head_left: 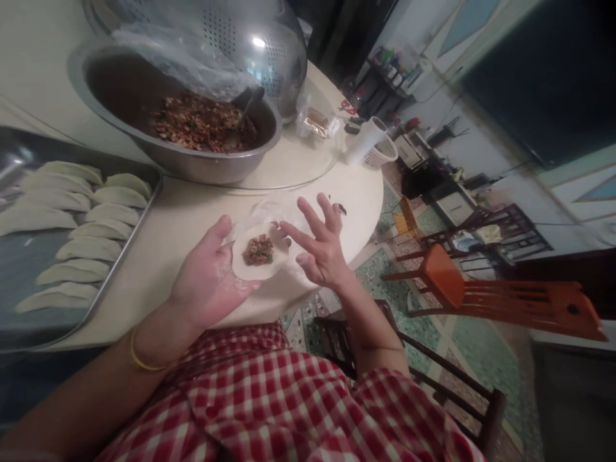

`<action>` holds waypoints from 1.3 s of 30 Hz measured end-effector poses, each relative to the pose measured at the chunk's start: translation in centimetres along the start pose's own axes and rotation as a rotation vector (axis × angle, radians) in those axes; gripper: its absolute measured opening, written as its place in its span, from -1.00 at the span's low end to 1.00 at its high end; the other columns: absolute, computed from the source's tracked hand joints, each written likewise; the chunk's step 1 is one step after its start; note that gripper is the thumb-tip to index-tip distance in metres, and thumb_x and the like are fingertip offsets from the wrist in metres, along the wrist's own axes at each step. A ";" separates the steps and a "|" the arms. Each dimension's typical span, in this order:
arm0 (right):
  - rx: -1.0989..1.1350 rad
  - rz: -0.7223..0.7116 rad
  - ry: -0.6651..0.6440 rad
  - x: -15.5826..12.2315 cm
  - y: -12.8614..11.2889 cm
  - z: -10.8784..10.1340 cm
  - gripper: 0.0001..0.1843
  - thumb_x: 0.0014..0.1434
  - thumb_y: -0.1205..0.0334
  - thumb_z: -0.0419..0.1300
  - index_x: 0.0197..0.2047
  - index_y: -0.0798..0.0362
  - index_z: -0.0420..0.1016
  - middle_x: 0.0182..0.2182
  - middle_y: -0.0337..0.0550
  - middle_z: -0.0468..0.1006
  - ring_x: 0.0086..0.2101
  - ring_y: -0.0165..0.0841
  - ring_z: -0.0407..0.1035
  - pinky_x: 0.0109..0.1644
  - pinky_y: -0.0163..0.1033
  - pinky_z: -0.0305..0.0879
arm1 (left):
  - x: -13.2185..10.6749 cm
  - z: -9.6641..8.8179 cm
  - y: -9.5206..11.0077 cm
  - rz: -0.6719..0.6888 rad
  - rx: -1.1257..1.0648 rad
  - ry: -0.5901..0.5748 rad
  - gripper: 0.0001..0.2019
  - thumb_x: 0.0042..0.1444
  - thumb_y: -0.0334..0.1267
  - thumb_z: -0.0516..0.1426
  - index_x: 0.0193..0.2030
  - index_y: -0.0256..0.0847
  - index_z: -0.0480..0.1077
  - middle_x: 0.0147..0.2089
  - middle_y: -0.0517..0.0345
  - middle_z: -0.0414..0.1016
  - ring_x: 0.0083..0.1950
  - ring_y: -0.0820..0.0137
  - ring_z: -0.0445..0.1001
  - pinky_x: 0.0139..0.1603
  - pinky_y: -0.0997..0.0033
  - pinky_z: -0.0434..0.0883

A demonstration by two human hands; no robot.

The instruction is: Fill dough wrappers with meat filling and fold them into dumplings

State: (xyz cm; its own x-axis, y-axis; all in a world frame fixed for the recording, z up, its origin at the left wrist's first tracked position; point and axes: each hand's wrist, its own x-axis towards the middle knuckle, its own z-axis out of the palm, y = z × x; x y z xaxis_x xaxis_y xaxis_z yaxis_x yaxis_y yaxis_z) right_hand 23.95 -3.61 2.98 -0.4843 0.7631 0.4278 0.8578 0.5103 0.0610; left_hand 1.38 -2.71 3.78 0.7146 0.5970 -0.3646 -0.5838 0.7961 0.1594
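Note:
A round dumpling wrapper [242, 264] lies on the palm and fingers of my left hand [205, 282], which supports it from below with the thumb raised. In the middle of the wrapper sits a small mound of minced filling [258, 249]. The dough is flat and unfolded. My right hand [320, 247] is just right of the wrapper, fingers spread, with the fingertips close to its edge; whether they touch it I cannot tell. Behind my hands stands a metal bowl [192, 167] of the same-looking filling [206, 125], with a dark-handled utensil [250, 102] in it.
On the left, a metal tray [120, 253] holds several folded dumplings [79, 269]. A perforated metal colander [283, 58] and a clear plastic bag [187, 61] are behind. A wrapped packet [317, 122] and a white basket [382, 153] stand near the round table's [356, 199] far edge. An orange chair [443, 276] is to the right.

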 end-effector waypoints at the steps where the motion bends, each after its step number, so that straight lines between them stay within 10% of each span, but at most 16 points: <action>1: -0.008 -0.017 -0.025 0.4 -0.4 0.3 -0.40 0.32 -0.25 -0.06 0.33 -0.30 0.34 0.45 -0.39 0.12 0.50 -0.09 -0.38 0.53 0.26 -0.42 | -0.2 -0.1 -0.1 0.004 -0.012 -0.009 -0.45 0.30 0.08 0.08 0.33 -0.16 0.34 0.11 0.09 0.62 0.30 0.12 0.44 0.45 0.02 0.21; 17: 0.003 0.059 -0.210 0.8 -1.8 -1.2 -0.44 0.23 -0.32 0.09 0.25 -0.42 0.43 0.41 -0.44 0.22 0.49 -0.07 -0.25 0.53 0.25 -0.42 | -1.5 0.7 0.7 0.091 -0.063 -0.051 -0.43 0.38 0.07 -0.07 0.27 -0.33 0.37 0.05 -0.02 0.65 0.25 0.13 0.50 0.44 0.03 0.20; 30: 0.005 0.029 -0.119 -0.1 -1.2 -0.8 -0.42 0.23 -0.33 0.05 0.25 -0.40 0.43 0.40 -0.43 0.22 0.48 -0.09 -0.22 0.52 0.24 -0.33 | -1.2 1.3 0.9 0.153 -0.039 0.010 -0.40 0.36 0.11 -0.05 0.23 -0.38 0.40 0.07 -0.06 0.63 0.33 0.11 0.41 0.47 0.04 0.15; 39: -0.141 0.646 -0.006 -3.7 7.9 0.4 -0.34 0.43 -0.10 -0.25 -0.07 -0.04 0.67 0.38 -0.05 0.27 0.42 0.10 -0.05 0.37 0.51 -0.08 | -0.8 1.6 1.1 0.182 -0.001 0.108 -0.40 0.34 0.09 -0.02 0.29 -0.36 0.36 0.04 -0.07 0.65 0.27 0.07 0.47 0.38 0.02 0.30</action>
State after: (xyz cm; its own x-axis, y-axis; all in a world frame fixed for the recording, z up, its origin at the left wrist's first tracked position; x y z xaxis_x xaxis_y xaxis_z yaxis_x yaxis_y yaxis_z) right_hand 32.43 -2.24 1.54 0.1343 0.9009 0.4127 0.9903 -0.1071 -0.0883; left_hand 0.79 -2.20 5.66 0.5520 0.7169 -0.4258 -0.7001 0.6759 0.2304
